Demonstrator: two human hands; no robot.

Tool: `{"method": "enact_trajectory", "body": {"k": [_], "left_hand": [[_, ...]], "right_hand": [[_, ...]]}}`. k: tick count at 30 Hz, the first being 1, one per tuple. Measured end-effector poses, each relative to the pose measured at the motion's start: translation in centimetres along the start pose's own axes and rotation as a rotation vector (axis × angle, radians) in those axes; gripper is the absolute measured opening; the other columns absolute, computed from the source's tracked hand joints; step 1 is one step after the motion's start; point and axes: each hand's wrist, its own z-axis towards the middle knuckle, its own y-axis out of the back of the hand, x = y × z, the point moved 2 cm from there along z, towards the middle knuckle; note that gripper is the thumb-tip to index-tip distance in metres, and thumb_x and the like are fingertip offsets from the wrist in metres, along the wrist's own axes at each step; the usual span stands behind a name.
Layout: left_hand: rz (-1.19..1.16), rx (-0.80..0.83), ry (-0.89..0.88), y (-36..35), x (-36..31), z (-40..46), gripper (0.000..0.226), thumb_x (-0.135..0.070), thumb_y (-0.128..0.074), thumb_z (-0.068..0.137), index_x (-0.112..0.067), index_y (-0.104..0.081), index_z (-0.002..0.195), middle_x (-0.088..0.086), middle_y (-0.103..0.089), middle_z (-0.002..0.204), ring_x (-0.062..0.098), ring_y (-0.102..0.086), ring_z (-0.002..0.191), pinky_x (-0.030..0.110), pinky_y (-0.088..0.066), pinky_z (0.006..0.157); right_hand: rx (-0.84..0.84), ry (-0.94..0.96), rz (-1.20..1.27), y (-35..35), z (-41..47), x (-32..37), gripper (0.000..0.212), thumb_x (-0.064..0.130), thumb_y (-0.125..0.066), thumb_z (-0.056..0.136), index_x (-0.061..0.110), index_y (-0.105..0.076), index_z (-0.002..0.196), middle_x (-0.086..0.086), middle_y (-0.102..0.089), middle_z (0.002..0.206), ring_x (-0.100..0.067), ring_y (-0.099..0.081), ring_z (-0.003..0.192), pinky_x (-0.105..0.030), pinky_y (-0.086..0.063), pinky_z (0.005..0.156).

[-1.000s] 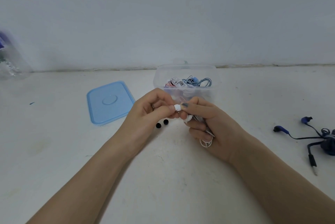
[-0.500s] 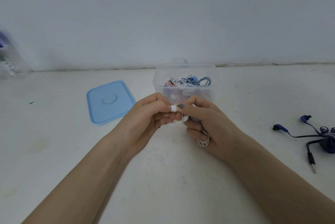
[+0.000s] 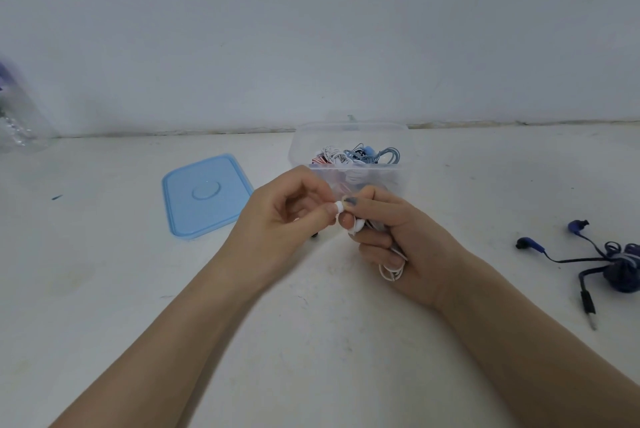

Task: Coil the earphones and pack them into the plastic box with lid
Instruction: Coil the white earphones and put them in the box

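Both hands hold the white earphones [image 3: 393, 266]: right hand [image 3: 398, 240] curls round the coiled cable, loops poking out below the fingers, one earbud [image 3: 356, 225] sticking out near the index finger; left hand [image 3: 287, 216] pinches a small white tip [image 3: 339, 206] between thumb and forefinger, right against the right thumb.

Change over the last second: hands have lifted slightly and closed together, and of the two black specks on the table only one [image 3: 314, 235] peeks out under the left hand. Reads as fiddling with the earbud end, coil basically done.

Plastic box [image 3: 301, 150] sits open just behind the hands, several coiled sets already inside. Blue lid [image 3: 204, 195] lies flat to its left. Dark blue earphones [image 3: 616, 265] lie on the table at right, not packed yet.
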Motion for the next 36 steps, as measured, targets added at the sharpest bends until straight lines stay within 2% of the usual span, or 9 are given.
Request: {"method": "enact_trajectory", "body": {"k": [2,5,7,11,15,21,25,30,36], "left_hand": [[-0.060,0.002,0.047,0.06,0.23,0.11,0.016,-0.004,-0.073,0.089,-0.006,-0.060,0.081,0.011,-0.074,0.078,0.034,-0.066,0.080,0.048,-0.050,0.081],[-0.103,-0.009,0.090,-0.03,0.64,0.25,0.018,-0.019,-0.074,0.081,-0.008,-0.060,0.076,0.012,-0.072,0.078,0.027,-0.064,0.081,0.051,-0.048,0.082],[-0.040,-0.034,0.025,-0.24,0.74,0.13,0.017,-0.012,-0.073,0.086,-0.006,-0.060,0.078,0.008,-0.073,0.075,0.027,-0.064,0.076,0.043,-0.049,0.076],[0.163,-0.046,-0.174,-0.50,0.05,-0.28,0.014,-0.007,-0.068,0.095,-0.014,-0.067,0.084,-0.006,-0.074,0.076,0.019,-0.069,0.075,0.019,-0.047,0.069],[0.116,-0.031,-0.218,-0.51,-0.02,-0.25,0.004,-0.010,-0.070,0.092,-0.012,-0.068,0.089,-0.005,-0.077,0.083,0.018,-0.073,0.082,0.022,-0.052,0.078],[0.032,-0.011,-0.186,-0.52,0.00,-0.27,0.007,-0.013,-0.069,0.090,-0.007,-0.068,0.090,-0.002,-0.078,0.083,0.013,-0.074,0.081,0.018,-0.051,0.076],[0.050,0.013,-0.195,-0.35,-0.13,-0.34,0.002,-0.015,-0.069,0.091,-0.013,-0.069,0.092,-0.002,-0.079,0.085,0.016,-0.075,0.084,0.017,-0.050,0.075],[0.103,0.012,-0.209,-0.18,0.21,-0.25,0.009,-0.007,-0.070,0.094,-0.016,-0.069,0.093,0.000,-0.079,0.088,0.024,-0.074,0.087,0.026,-0.052,0.077],[0.178,-0.027,-0.235,-0.35,-0.16,-0.41,0.014,-0.010,-0.070,0.093,-0.019,-0.067,0.103,-0.003,-0.073,0.084,0.017,-0.066,0.080,0.027,-0.053,0.078]], "right_hand": [[0.005,-0.001,-0.014,-0.05,-0.01,-0.07,0.019,0.010,-0.063,0.081,0.011,-0.049,0.069,-0.006,-0.057,0.069,-0.006,-0.023,0.042,-0.014,-0.022,0.029],[0.006,0.000,-0.018,-0.03,0.01,-0.12,0.018,0.011,-0.064,0.081,0.011,-0.049,0.070,-0.006,-0.057,0.069,-0.006,-0.023,0.042,-0.014,-0.022,0.028],[0.017,-0.018,0.003,-0.07,0.01,-0.21,0.016,0.012,-0.063,0.082,0.009,-0.050,0.073,-0.005,-0.056,0.071,-0.005,-0.021,0.042,-0.013,-0.023,0.028],[0.112,-0.139,0.244,-0.49,-0.05,-0.54,0.010,0.012,-0.056,0.091,0.009,-0.053,0.100,-0.002,-0.054,0.073,-0.006,-0.024,0.041,-0.010,-0.022,0.028],[0.144,-0.187,0.439,-0.38,0.01,-0.74,0.035,0.011,-0.056,0.092,0.013,-0.043,0.125,-0.002,-0.053,0.072,-0.007,-0.028,0.039,-0.010,-0.024,0.028],[0.145,-0.213,0.460,-0.50,-0.27,-0.65,0.007,0.011,-0.054,0.093,0.008,-0.054,0.100,-0.001,-0.051,0.070,-0.007,-0.030,0.039,-0.010,-0.022,0.029],[0.113,-0.224,0.472,-0.59,-0.26,-0.69,0.007,0.011,-0.053,0.093,0.008,-0.055,0.099,-0.001,-0.051,0.069,-0.007,-0.030,0.039,-0.010,-0.022,0.029],[0.095,-0.223,0.464,-0.68,-0.24,-0.68,0.005,0.013,-0.054,0.094,0.009,-0.056,0.097,0.000,-0.051,0.069,-0.007,-0.029,0.039,-0.009,-0.021,0.029],[0.071,-0.174,0.413,-0.51,0.20,-0.79,0.013,0.009,-0.053,0.094,0.012,-0.054,0.107,0.001,-0.052,0.072,-0.006,-0.023,0.042,-0.011,-0.026,0.028]]}}
